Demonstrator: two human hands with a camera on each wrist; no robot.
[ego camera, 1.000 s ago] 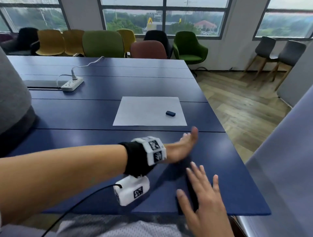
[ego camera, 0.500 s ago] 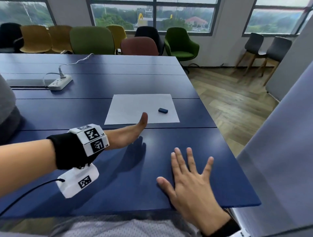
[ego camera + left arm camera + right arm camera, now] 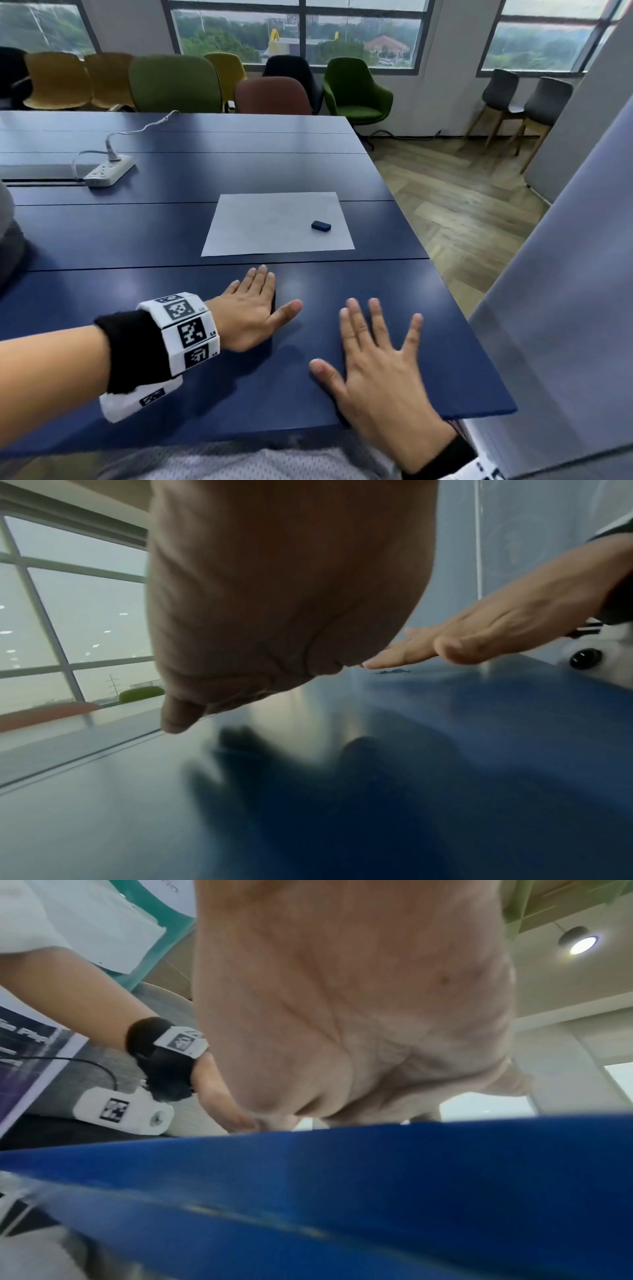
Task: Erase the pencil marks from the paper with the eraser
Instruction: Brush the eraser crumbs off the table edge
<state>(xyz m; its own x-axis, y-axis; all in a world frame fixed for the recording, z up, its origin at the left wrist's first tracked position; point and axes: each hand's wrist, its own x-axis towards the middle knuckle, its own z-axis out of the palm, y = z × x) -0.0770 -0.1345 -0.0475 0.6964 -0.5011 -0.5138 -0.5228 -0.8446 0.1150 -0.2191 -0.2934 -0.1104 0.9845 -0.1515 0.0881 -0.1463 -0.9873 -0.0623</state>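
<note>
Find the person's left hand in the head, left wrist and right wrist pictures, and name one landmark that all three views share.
Head: the left hand lies open, left of centre, near the paper.
Left wrist: its palm fills the upper middle, seen from below.
Right wrist: left of centre, low, partly hidden behind the right hand; point.
Shared landmark: the blue table.
</note>
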